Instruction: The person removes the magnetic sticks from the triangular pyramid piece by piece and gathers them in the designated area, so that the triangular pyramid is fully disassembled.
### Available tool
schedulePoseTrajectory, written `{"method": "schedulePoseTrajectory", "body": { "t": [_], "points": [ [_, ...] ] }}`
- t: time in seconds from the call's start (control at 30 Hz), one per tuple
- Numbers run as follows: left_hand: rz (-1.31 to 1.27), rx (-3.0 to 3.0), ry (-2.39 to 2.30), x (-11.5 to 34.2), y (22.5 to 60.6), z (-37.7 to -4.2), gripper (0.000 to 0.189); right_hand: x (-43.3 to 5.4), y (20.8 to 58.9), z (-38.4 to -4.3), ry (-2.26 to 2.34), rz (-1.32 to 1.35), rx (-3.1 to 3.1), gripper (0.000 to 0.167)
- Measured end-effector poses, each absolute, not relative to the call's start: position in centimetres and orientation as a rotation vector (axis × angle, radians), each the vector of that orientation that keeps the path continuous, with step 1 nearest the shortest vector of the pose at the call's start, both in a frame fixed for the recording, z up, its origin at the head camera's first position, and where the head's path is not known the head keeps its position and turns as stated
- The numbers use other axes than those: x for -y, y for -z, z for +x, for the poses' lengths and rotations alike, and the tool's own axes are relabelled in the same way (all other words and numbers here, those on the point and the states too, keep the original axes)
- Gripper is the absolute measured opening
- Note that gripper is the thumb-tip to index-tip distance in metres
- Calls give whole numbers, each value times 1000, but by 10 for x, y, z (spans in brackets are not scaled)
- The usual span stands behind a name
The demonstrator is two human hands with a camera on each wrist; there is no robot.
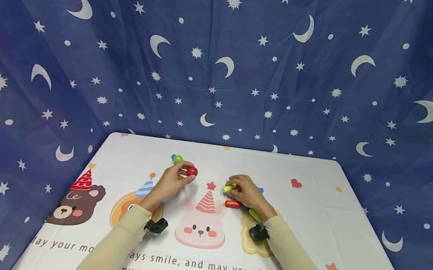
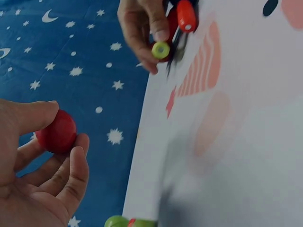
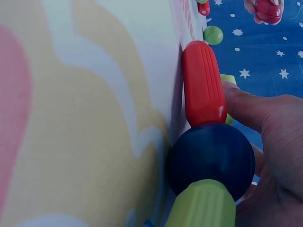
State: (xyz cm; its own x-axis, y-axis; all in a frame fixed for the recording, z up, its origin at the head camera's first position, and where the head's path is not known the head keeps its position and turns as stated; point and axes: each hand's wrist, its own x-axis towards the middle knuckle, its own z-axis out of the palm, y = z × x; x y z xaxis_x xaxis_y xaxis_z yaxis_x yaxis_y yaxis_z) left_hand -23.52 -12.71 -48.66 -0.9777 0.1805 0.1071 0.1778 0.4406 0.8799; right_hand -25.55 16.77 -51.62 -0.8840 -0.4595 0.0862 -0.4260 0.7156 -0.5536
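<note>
In the head view, both forearms reach in from the near edge of the surface [image 1: 310, 222]. The left hand [image 1: 170, 185], left of the middle, pinches a red ball [image 1: 192, 172] between thumb and fingertips. A green ball [image 1: 178, 159] lies just beyond it, towards the far edge. The right hand [image 1: 249, 191] bends over a yellow-green stick [image 1: 229, 189], with a red stick [image 1: 233, 204] nearer the near edge. Printed cloth separates the hands; a wider stretch runs to the right edge.

In the left wrist view, the red ball sits against the thumb, the lower fingers loosely bent; across, the right hand's thumb and fingers grip the yellow-green stick.

In the right wrist view, the red stick joins a dark blue ball [image 3: 210, 158], followed by a green stick [image 3: 202, 205]; the thumb is beside them.
</note>
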Motion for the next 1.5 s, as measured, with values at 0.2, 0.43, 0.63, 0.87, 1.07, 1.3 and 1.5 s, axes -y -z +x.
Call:
{"method": "schedulePoseTrajectory", "body": {
  "t": [0.2,0.43,0.63,0.87,1.07,1.3,1.5],
  "points": [
    [293,-2685,-1712,145,482,-243,40,-168,518,-255,912,-735,-2849,24],
    [252,-2727,-1722,168,481,-250,41,-168,516,-254,910,-739,-2853,23],
    [191,-2825,-1652,184,483,-258,44,-168,516,-256,916,-728,-2852,24],
    [165,-2858,-1624,197,493,-270,44,-168,517,-257,904,-721,-2858,24],
    [112,-2850,-1598,203,502,-283,44,-167,517,-256,904,-735,-2866,23],
    [12,-2823,-1571,206,513,-292,42,-166,518,-255,902,-713,-2865,23],
    [-6,-2818,-1567,206,517,-295,41,-167,518,-255,898,-706,-2858,24]
  ]
}}
